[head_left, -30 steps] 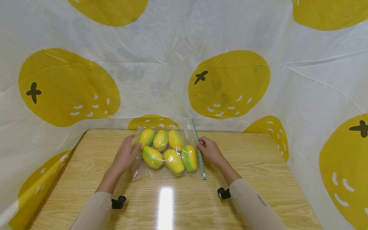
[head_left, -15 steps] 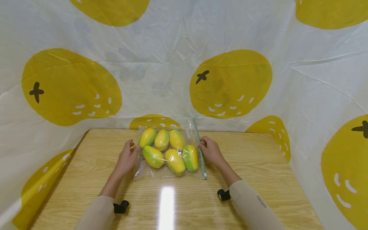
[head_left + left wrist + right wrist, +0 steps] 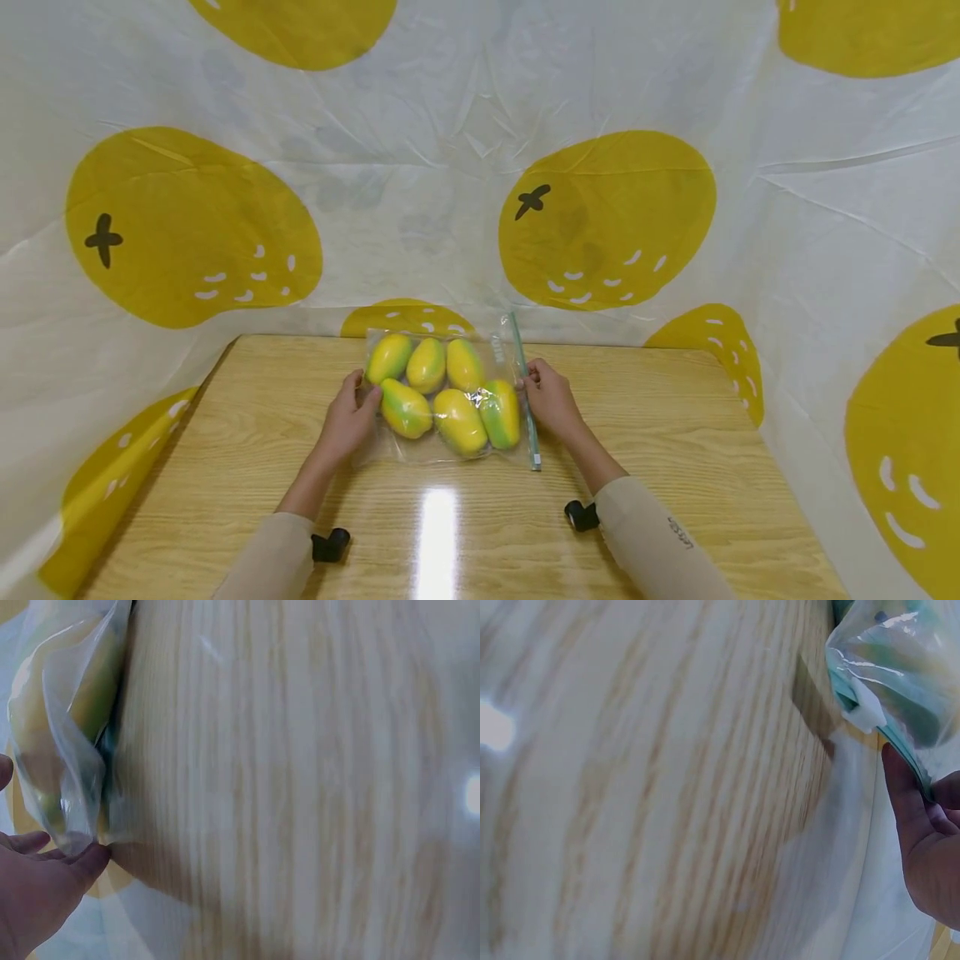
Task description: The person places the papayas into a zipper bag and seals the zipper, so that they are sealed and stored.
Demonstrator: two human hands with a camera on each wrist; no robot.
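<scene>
A clear zip bag [image 3: 491, 358] lies on its side at the back of the table, with several yellow-green mangoes [image 3: 460, 422] inside in two rows. My left hand [image 3: 351, 421] pinches its left end, thumb on top and fingers underneath; the left wrist view shows the plastic [image 3: 75, 761] bunched between them. At the other end, my right hand [image 3: 553, 400] pinches the green zip strip [image 3: 533, 435] near its middle. A white slider [image 3: 866, 709] sits on the strip's near end. In the right wrist view, thumb and fingers [image 3: 904, 787] meet on the strip.
The bag rests on a wood-grain table [image 3: 630, 408]. Close behind it hangs a white cloth [image 3: 420, 217] printed with large yellow fruits, which also encloses both sides. A bright light reflection [image 3: 437, 533] lies on the tabletop in front of the bag.
My left hand has moved right, further over the bag's left end, and its thumb now lies over the plastic. My right hand stays on the zip strip. The view has shifted slightly.
</scene>
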